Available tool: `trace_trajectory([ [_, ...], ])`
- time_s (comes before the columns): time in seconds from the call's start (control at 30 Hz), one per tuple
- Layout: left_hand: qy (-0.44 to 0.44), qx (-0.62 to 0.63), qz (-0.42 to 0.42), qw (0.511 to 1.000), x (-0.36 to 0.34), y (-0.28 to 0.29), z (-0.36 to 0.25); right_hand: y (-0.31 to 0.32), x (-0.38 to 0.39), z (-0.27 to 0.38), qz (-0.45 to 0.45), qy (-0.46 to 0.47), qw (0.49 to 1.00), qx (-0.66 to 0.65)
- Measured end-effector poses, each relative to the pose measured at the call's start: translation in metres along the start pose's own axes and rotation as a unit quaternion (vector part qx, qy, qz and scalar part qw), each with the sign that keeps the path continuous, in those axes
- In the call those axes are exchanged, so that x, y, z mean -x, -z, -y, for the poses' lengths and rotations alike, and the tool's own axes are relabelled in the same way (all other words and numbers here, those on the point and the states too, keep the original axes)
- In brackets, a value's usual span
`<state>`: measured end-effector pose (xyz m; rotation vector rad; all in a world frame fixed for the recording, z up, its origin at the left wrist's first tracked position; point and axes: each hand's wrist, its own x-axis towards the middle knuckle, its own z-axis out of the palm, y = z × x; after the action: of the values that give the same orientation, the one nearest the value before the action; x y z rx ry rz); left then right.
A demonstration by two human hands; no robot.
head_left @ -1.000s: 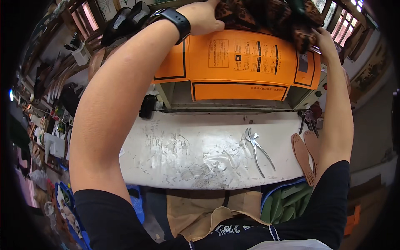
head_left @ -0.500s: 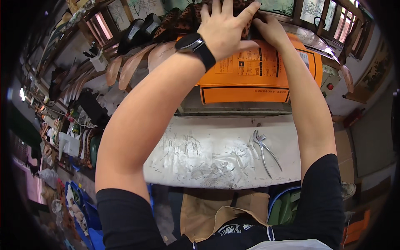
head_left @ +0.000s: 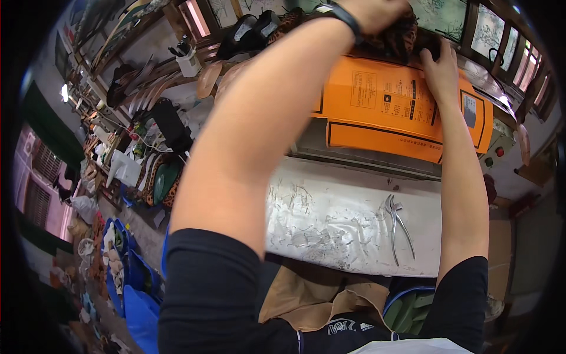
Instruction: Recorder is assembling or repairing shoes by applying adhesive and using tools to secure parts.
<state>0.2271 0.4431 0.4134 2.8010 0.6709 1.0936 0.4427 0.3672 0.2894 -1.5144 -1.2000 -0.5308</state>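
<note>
My left hand (head_left: 377,13), blurred at the top, is over a bunch of leopard-print shoe pieces (head_left: 401,36); its fingers are too unclear to read. My right hand (head_left: 439,68) reaches to the right end of that bunch, thumb and fingers apart against the dark material. Below them an orange cardboard sheet (head_left: 365,88) with black borders lies over a metal machine (head_left: 495,133) with red and green buttons. Steel pincers (head_left: 398,230) rest on the worn white bench (head_left: 324,218).
Black shoes (head_left: 247,32), a white container of tools (head_left: 188,62) and tan sole-like pieces (head_left: 209,76) line the back left. Cluttered shelves run down the left, with blue bins (head_left: 132,271) below. A bin of green pieces (head_left: 407,312) sits under the bench; windows (head_left: 489,29) are behind.
My left hand moved up and right over the leopard-print pieces, its spread fingers now unclear. My right hand moved slightly right. The view swung left, shifting the scene rightward.
</note>
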Motion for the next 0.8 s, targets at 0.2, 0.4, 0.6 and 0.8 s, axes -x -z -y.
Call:
trace_trajectory([
  [0.2,0.259,-0.223,0.264,0.902,0.06,0.074,0.078,0.003,0.005,0.002,-0.045,0.013,0.999,0.019],
  [0.4,0.102,-0.259,0.155,0.948,0.084,0.06,0.137,0.0,0.005,0.0,-0.05,0.022,0.998,-0.009],
  [0.6,0.303,-0.022,-0.104,0.947,0.061,0.077,0.095,0.006,0.004,-0.008,-0.047,0.016,0.999,0.021],
  [0.8,0.172,0.086,-0.155,0.969,0.015,0.078,0.106,-0.002,0.008,0.012,-0.036,0.018,0.999,0.021],
])
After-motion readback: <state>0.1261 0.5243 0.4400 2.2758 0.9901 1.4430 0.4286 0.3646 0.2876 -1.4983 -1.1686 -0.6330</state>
